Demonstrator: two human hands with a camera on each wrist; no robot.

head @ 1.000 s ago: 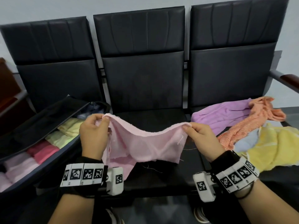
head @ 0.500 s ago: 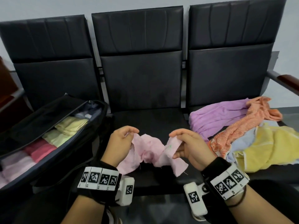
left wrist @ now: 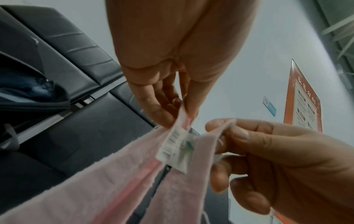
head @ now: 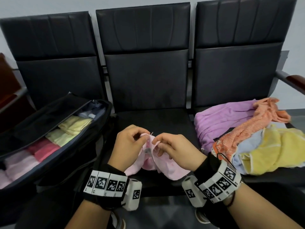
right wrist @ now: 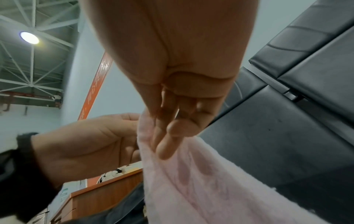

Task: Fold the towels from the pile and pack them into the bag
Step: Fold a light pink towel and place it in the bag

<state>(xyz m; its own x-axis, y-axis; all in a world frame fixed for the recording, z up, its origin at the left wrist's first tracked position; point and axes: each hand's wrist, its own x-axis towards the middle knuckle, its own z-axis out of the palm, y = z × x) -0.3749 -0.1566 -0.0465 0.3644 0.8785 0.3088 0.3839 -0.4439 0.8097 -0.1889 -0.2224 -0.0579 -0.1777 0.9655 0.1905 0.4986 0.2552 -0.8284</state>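
Note:
A pale pink towel [head: 166,169] hangs doubled over the middle seat, its two top corners brought close together. My left hand [head: 130,146] pinches one corner between thumb and fingers, and my right hand [head: 173,149] pinches the other. The left wrist view shows the pink towel [left wrist: 95,186] with a white label [left wrist: 176,147] between the two corners. In the right wrist view the pink towel [right wrist: 210,181] drapes down from my fingers. An open black bag [head: 69,156] on the left seat holds rows of folded towels. The loose pile [head: 247,134] lies on the right seat.
The bench has three black padded seats with tall backs [head: 145,63]. The pile holds a purple towel [head: 221,118], an orange one [head: 257,126], a yellow one [head: 277,151] and a light blue one [head: 252,142]. A wooden armrest [head: 295,81] ends the bench at right.
My hands, spread wide with the towel stretched between them a second ago, have come together and lower over the middle seat. The towel now hangs folded in half.

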